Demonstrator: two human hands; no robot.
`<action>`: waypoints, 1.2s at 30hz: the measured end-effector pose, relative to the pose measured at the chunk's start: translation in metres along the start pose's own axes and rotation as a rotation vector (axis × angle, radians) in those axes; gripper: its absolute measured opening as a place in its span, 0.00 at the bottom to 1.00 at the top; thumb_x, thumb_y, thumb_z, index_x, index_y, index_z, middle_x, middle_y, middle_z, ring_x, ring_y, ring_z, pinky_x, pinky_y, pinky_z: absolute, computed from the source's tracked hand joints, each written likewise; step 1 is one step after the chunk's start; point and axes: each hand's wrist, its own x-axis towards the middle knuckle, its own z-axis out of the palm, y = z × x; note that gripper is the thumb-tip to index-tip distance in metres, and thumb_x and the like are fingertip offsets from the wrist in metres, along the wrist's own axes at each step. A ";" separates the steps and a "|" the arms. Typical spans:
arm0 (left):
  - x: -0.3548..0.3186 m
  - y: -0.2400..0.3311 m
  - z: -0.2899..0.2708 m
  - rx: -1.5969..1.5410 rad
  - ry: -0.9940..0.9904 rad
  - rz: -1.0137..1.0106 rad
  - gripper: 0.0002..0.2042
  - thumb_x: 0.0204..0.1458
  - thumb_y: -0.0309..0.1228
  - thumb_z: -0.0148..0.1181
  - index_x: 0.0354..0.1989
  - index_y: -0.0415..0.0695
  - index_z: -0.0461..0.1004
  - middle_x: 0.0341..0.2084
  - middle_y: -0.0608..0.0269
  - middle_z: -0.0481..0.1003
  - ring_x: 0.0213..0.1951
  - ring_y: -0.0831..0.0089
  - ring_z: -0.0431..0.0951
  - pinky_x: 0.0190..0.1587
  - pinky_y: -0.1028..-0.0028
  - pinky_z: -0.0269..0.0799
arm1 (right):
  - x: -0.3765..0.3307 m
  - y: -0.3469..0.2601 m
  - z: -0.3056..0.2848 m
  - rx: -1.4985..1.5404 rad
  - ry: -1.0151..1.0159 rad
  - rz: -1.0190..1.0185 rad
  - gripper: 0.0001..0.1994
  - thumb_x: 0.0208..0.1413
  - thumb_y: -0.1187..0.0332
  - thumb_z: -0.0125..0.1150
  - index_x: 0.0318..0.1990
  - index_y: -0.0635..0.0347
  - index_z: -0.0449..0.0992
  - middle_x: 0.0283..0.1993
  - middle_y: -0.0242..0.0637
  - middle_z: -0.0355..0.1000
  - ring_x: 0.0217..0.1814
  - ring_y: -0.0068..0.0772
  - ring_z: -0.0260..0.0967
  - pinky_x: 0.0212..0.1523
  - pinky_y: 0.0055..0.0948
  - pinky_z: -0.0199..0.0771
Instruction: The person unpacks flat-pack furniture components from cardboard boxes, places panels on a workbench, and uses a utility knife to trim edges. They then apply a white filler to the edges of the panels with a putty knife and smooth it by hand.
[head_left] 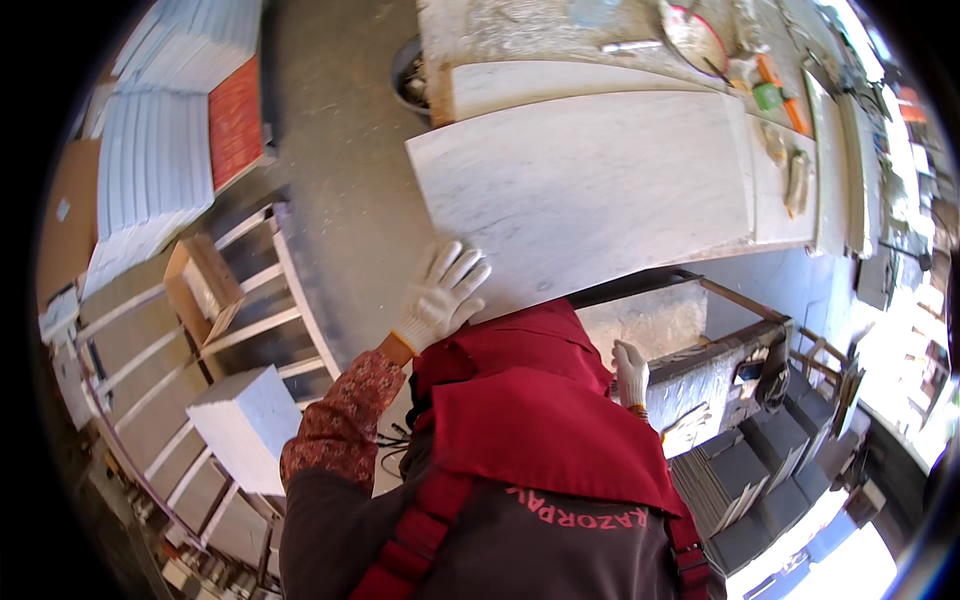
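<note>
A pale marble-like slab (590,190) with faint grey veining lies at the top centre, on a worktable. My left hand (440,295), in a white knitted glove, is at the slab's near left corner. Its fingers are stretched out and apart, overlapping the slab's left edge, and hold nothing. My right hand (630,372), gloved too, hangs lower at the right, apart from the slab. Its fingers look loosely extended, with nothing visible in them. A red apron (540,410) covers my front between the two hands.
Stacked white panels (155,150) stand at the far left beside a red board (238,120). A slatted metal rack (285,270) holds an open cardboard box (203,285) and a white block (255,420). A bucket (408,75) stands by the table. Grey slabs (770,450) lean at the lower right.
</note>
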 end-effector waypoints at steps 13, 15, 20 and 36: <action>0.142 -0.074 -0.004 -0.221 0.565 -0.709 0.33 0.66 0.45 0.51 0.74 0.44 0.50 0.72 0.40 0.51 0.72 0.45 0.54 0.71 0.57 0.54 | -0.001 -0.236 0.118 -0.557 -0.089 -1.319 0.25 0.59 0.56 0.61 0.64 0.45 0.70 0.70 0.41 0.64 0.72 0.48 0.60 0.71 0.52 0.59; 0.145 -0.087 -0.003 -0.240 0.582 -0.625 0.33 0.66 0.45 0.51 0.74 0.42 0.50 0.72 0.41 0.52 0.72 0.47 0.54 0.72 0.58 0.53 | 0.001 -0.244 0.125 -0.597 -0.237 -1.339 0.29 0.59 0.53 0.61 0.68 0.42 0.66 0.75 0.40 0.57 0.77 0.47 0.52 0.76 0.54 0.48; 0.146 -0.096 -0.005 -0.178 0.585 -0.565 0.32 0.67 0.42 0.51 0.73 0.39 0.52 0.71 0.42 0.55 0.71 0.48 0.55 0.72 0.58 0.52 | 0.062 -0.232 0.084 -0.704 -0.136 -1.257 0.30 0.60 0.50 0.58 0.69 0.39 0.65 0.77 0.37 0.54 0.80 0.50 0.46 0.78 0.55 0.38; 0.153 -0.083 -0.012 -0.018 0.553 -0.686 0.26 0.69 0.38 0.47 0.70 0.35 0.58 0.66 0.39 0.62 0.67 0.45 0.61 0.69 0.57 0.57 | 0.286 -0.372 0.037 -0.557 0.593 -0.975 0.32 0.65 0.47 0.48 0.72 0.51 0.62 0.76 0.46 0.56 0.77 0.58 0.49 0.76 0.56 0.41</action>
